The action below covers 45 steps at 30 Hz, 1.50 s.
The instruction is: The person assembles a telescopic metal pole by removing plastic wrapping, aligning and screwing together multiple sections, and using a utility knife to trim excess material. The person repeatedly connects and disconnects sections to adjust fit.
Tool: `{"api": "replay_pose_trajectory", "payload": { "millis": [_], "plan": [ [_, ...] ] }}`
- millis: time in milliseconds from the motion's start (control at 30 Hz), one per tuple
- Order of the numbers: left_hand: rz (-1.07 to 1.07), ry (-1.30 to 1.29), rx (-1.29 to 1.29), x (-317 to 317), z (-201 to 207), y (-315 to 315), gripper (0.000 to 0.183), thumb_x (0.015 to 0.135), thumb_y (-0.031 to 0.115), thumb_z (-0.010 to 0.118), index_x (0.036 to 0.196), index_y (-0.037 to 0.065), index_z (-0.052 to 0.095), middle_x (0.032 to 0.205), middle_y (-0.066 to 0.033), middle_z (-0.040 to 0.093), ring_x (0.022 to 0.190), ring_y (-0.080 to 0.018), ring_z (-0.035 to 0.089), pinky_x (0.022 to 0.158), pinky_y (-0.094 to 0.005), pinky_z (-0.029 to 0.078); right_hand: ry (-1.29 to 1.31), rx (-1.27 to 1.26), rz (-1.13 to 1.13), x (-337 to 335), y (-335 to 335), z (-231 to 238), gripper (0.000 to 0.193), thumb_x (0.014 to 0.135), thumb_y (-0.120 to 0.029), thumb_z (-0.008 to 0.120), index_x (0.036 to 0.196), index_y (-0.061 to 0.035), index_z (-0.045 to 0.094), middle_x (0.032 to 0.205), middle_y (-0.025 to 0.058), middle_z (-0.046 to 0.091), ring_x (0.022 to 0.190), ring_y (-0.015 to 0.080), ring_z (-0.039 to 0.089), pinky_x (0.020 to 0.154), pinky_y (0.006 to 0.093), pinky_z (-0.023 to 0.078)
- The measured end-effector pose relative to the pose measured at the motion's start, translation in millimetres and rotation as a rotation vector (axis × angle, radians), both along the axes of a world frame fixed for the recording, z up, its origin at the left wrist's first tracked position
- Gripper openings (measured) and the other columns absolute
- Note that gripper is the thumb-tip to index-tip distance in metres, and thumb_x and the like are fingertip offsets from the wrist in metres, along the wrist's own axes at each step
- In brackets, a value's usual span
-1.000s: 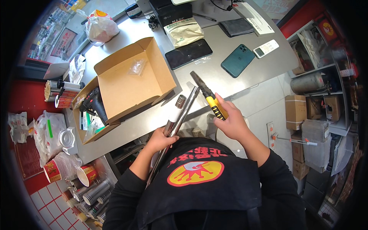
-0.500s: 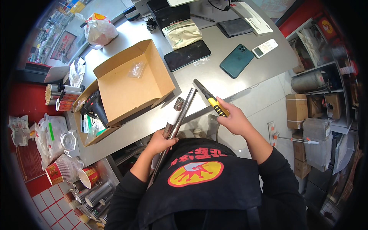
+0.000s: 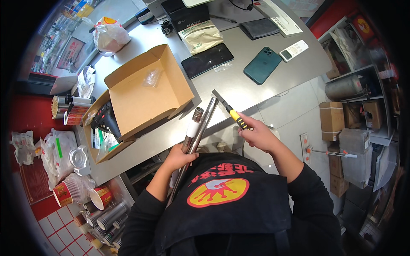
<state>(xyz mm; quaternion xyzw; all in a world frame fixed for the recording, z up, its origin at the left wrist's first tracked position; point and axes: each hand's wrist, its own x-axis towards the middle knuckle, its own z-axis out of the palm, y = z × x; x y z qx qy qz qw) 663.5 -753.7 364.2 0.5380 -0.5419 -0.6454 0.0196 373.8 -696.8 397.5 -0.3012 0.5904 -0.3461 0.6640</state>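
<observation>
My left hand (image 3: pixel 179 157) is closed around two shiny metal tubes held side by side, slanting up from the apron. One tube (image 3: pixel 206 117) reaches farther out and has a plain end. The shorter tube (image 3: pixel 191 131) has a threaded end and a white band. In my right hand (image 3: pixel 259 135) is a file (image 3: pixel 234 114) with a yellow and black handle and a narrow dark blade. The blade lies at the longer tube's far end, seemingly against its rim. The tubes' lower ends are hidden by my arm and the apron.
Beyond the tubes stands a metal counter (image 3: pixel 243 81) with an open cardboard box (image 3: pixel 145 94) holding a black power drill (image 3: pixel 106 119). A black tablet (image 3: pixel 208 60), a green phone (image 3: pixel 262 65) and a white remote (image 3: pixel 294 50) lie farther back. Shelves with boxes (image 3: pixel 331 117) stand at right.
The file's blade has moved slightly left and toward me, onto the longer tube's end, and my right hand has shifted with it. My left hand keeps its hold on both tubes.
</observation>
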Motion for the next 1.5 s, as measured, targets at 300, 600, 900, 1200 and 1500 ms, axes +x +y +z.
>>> {"api": "replay_pose_trajectory", "payload": {
  "millis": [300,600,900,1200,1500],
  "plan": [
    [-0.020,-0.021,-0.005,-3,2,0,0.020,0.067,0.016,0.071,0.076,0.003,0.058,0.065,-0.0013,0.056,0.059,-0.0094,0.052,0.056,-0.0264,0.045,-0.035,-0.013,-0.123,10,5,-11,0.066,0.080,-0.010,0.055,0.141,-0.0164,0.031,0.081,0.0004,0.051,0.052,0.0050,0.041,0.045,0.0218,0.036],
    [-0.051,-0.024,-0.002,-4,3,-2,0.020,0.067,0.016,0.071,0.077,0.004,0.058,0.067,-0.0014,0.056,0.062,-0.0098,0.053,0.059,-0.0270,0.045,0.090,-0.124,-0.076,17,6,-14,0.065,0.081,-0.012,0.055,0.141,-0.0084,0.030,0.095,0.0017,0.054,0.059,0.0057,0.046,0.051,0.0210,0.040],
    [-0.030,0.008,0.035,-2,1,-3,0.020,0.069,0.012,0.071,0.080,0.003,0.057,0.066,-0.0024,0.057,0.057,-0.0111,0.055,0.054,-0.0267,0.046,-0.073,0.053,-0.065,12,1,-6,0.065,0.080,-0.010,0.055,0.141,-0.0142,0.032,0.081,0.0010,0.051,0.054,0.0073,0.046,0.047,0.0228,0.040],
    [-0.133,0.265,0.171,23,32,1,0.018,0.067,0.003,0.070,0.080,0.000,0.058,0.070,-0.0035,0.059,0.057,-0.0116,0.057,0.053,-0.0242,0.045,1.006,-0.386,0.247,-39,-32,5,0.065,0.067,-0.017,0.061,0.130,-0.0193,0.048,0.100,0.0111,0.057,0.095,0.0292,0.055,0.084,0.0338,0.044],
    [-0.106,0.372,0.075,20,76,11,0.021,0.068,0.007,0.073,0.082,0.000,0.059,0.069,-0.0031,0.058,0.057,-0.0110,0.057,0.053,-0.0233,0.046,1.105,-0.891,0.383,-1,-70,-6,0.053,0.072,-0.025,0.071,0.122,-0.0168,0.056,0.120,0.0089,0.053,0.109,0.0269,0.047,0.092,0.0382,0.037]
  ]
}}
